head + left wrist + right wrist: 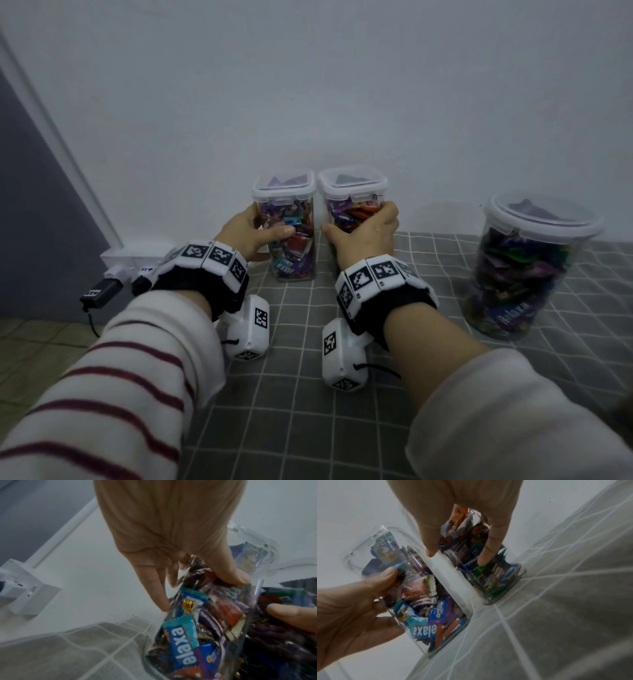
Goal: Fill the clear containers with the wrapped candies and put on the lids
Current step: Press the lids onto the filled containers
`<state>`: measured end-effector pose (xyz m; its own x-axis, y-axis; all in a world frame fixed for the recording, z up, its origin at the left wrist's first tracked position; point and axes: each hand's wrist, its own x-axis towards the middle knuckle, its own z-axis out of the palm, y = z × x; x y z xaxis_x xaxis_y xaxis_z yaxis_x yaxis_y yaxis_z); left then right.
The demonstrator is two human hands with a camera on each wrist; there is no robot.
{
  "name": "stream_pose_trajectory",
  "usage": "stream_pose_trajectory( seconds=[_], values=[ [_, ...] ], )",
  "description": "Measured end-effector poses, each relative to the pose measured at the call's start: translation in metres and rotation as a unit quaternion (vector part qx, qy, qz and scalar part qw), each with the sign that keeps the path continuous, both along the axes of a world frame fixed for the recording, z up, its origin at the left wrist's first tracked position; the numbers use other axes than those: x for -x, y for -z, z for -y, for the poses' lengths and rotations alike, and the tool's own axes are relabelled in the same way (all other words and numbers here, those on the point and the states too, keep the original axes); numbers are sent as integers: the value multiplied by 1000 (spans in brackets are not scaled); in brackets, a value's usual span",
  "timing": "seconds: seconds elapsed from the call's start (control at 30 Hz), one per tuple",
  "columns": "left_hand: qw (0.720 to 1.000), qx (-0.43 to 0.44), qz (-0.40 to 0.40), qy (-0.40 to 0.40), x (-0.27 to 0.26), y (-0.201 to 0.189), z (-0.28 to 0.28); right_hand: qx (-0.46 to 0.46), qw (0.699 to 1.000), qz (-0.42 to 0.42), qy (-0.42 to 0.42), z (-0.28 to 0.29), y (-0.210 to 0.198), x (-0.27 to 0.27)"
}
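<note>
**Two square containers gripped at the wall, round one standing apart**

While both hands are on the square containers, all three clear containers stand lidded and filled with wrapped candies on the grey checked cloth (308, 342). Taking the white wall (342, 85) as landmark: the left square container (291, 233) and the right square container (346, 219) stand upright at its foot, side by side with a narrow gap between them. Each carries a clear clip-on lid; the left lid (284, 185) and the right lid (354, 180) sit flat on their rims.

Left hand (250, 233): fingers curled round the far side of the left square container, thumb pressed on its near face. The left wrist view confirms it, with the fingers (154, 588) against the clear side and candy wrappers (185, 632) showing through.

Right hand (363, 233): wrapped round the right square container, thumb on the side facing the gap, fingers round the other side. In the right wrist view the fingertips (489, 550) lie on the clear face of that container (496, 577); its base rests on the cloth.

The round container (520, 270) stands well off to the right and farther out from the wall than the square pair, upright, with its round lid (544, 212) on. No hand touches it.

At the foot of the wall, left of the cloth, a white socket block (120, 257) holds a plugged-in black adapter (99, 294).
</note>
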<state>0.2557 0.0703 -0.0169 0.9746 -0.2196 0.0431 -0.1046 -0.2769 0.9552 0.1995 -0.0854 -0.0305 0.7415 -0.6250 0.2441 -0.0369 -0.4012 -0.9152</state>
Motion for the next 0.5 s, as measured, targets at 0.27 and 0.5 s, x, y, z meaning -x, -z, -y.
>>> stream_pose_trajectory(
  seconds=[0.27, 0.5],
  values=[
    [1000, -26, -5, 8, -10, -4, 0, 13, 999, -29, 4, -1, -4, -9],
    [995, -101, -16, 21, -17, -15, -8, 26, 998, -34, -34, -2, 1, -5]
  ],
)
